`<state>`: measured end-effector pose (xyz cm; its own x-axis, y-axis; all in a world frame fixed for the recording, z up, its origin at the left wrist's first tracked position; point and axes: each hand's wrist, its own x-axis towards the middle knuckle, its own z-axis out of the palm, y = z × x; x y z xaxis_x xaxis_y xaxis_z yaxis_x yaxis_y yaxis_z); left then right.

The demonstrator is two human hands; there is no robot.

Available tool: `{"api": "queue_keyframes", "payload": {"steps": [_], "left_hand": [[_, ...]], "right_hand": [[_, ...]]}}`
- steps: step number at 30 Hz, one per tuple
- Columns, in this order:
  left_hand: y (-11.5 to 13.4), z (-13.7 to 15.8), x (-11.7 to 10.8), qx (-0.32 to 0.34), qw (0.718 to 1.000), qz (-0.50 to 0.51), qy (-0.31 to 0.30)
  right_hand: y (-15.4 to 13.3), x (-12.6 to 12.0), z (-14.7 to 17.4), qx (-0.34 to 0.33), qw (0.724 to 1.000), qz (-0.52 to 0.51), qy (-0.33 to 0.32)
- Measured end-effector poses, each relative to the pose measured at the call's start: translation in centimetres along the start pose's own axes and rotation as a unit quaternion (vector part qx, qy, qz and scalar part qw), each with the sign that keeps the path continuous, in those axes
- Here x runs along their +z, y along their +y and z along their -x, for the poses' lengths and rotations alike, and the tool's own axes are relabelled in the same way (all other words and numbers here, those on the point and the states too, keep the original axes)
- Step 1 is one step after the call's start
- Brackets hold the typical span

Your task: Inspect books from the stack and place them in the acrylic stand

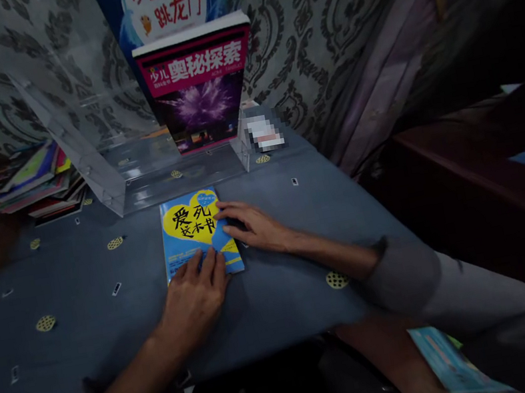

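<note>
A blue book (198, 235) with a yellow heart on its cover lies closed and flat on the table, in front of a clear acrylic stand. My left hand (193, 297) rests on the book's lower edge, fingers stretched out over the cover. At the book's right edge, my right hand (252, 225) touches the cover with its fingertips, the fingers extended and apart. Neither hand grips anything. Behind, a magazine-like book with a magenta and purple cover (204, 98) stands upright in the clear stand (108, 183), with a taller blue book (167, 3) behind it.
A stack of thin books (40, 178) sits at the table's back left. Patterned grey-blue cloth covers the table (91, 348). A blurred white item (264, 132) lies right of the stand. Below the table's front edge is a light blue book (448, 360). Patterned wall covering (294, 28) rises behind.
</note>
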<state>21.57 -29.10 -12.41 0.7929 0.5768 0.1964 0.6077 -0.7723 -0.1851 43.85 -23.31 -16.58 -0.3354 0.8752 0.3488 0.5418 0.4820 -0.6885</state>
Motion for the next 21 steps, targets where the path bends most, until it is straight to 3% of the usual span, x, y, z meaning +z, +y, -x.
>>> {"api": "queue_keyframes", "payload": {"steps": [4,11,17,21], "left_hand": [[-0.7,-0.2,-0.6,-0.004,1.0,0.024,0.013],[-4.9,-0.6,0.1,-0.077,0.992,0.088,0.037],[-3.3,-0.5,0.9,0.034,0.998,0.055,0.022],[-2.2,-0.7,1.2,0.062,0.995,0.004,0.076]], "right_hand": [[-1.0,0.2,1.6,-0.009,1.0,0.018,-0.005],[-1.7,0.6,2.6,-0.028,0.998,0.048,-0.006],[-1.3,0.0,1.8,-0.022,1.0,0.003,-0.003],[-1.0,-0.6,1.4,-0.03,0.999,-0.013,-0.032]]}}
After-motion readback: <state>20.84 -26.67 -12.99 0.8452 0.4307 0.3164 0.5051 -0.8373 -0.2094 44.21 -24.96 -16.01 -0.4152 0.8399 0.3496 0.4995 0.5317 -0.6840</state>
